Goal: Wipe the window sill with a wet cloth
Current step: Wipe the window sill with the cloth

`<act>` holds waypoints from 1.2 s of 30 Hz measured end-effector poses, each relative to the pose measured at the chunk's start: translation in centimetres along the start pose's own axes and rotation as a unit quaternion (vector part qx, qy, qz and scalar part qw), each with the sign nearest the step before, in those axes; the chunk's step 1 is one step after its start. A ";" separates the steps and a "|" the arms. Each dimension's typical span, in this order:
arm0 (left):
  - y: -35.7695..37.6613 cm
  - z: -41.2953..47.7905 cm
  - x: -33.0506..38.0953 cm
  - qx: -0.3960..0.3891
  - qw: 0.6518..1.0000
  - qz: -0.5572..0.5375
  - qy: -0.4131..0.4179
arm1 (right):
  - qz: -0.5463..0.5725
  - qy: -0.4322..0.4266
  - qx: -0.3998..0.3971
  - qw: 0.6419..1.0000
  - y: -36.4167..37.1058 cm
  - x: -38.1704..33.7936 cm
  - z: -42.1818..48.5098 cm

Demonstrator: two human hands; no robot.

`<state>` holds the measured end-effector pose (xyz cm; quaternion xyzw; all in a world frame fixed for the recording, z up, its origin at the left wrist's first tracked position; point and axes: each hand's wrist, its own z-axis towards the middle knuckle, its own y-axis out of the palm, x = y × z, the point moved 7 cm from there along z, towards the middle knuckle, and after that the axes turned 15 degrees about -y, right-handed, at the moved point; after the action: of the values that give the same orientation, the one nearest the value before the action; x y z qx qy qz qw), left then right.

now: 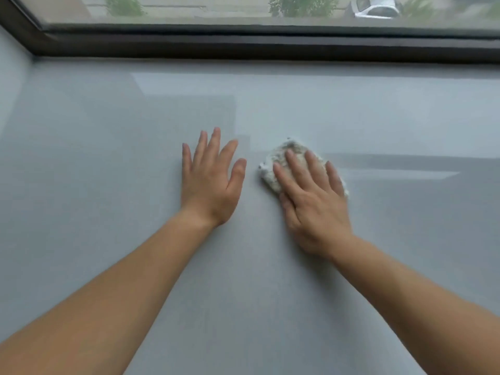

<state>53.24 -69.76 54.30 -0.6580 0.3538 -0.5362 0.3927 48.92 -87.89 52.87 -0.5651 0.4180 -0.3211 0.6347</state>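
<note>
Bare forearms [108, 293] come in from the near edge, over the grey window sill [113, 158]. Cloth [280, 158]: small, whitish, bunched, lying on the sill just right of centre. Right hand [311, 209] presses down on it, fingers straight and spread, not curled round it. Left hand [209, 185] lies just beside, flat on bare sill, fingers splayed, holding nothing. Hands apart, not touching. Dark window frame [243, 47] along the sill's far edge. Through the glass: shrubs [300, 5], a pale car [376, 8], both blurred.
</note>
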 end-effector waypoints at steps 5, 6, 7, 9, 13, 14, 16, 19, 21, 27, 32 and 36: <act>2.0 3.7 0.0 -0.031 0.994 0.103 -0.002 | -0.021 -0.010 -0.025 0.999 -0.8 6.6 3.5; 2.2 3.5 0.0 -0.027 0.993 0.115 0.002 | -0.008 0.062 -0.014 0.998 -1.2 8.8 4.7; 2.2 3.4 0.0 -0.025 0.993 0.117 0.004 | 0.008 0.128 -0.005 0.992 -1.4 10.0 5.7; 2.1 3.4 0.0 -0.022 0.994 0.108 0.006 | 0.010 0.171 0.013 0.985 -1.2 8.4 6.9; 2.1 3.5 0.2 -0.013 0.994 0.112 0.012 | -0.004 -0.049 -0.017 0.999 -0.1 2.0 6.5; 2.1 3.5 0.1 -0.009 0.994 0.110 0.012 | -0.007 -0.086 -0.032 0.996 -0.2 2.8 7.0; 1.7 3.9 0.3 0.017 0.995 0.095 0.009 | -0.011 -0.063 -0.035 0.997 -0.8 7.1 9.3; 0.7 6.1 1.1 0.033 0.998 0.052 -0.016 | 0.014 0.119 -0.010 0.993 -1.8 12.8 12.7; 1.2 7.3 1.6 0.004 0.999 0.035 -0.038 | 0.008 0.188 0.005 0.982 -1.6 11.9 14.3; 2.5 6.9 2.0 0.017 0.994 0.106 -0.006 | 0.003 -0.074 -0.034 0.997 -0.4 4.6 17.2; 2.6 6.9 2.3 -0.001 0.993 0.119 -0.003 | 0.008 0.024 -0.006 1.000 -2.2 13.9 16.4; 2.7 6.9 2.1 -0.010 0.992 0.126 -0.010 | 0.006 0.203 0.017 0.979 -3.5 21.1 10.6</act>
<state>60.29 -71.83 52.00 -0.6176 0.4354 -0.4721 0.4540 67.97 -102.28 52.95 -0.4746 0.5359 -0.4330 0.5477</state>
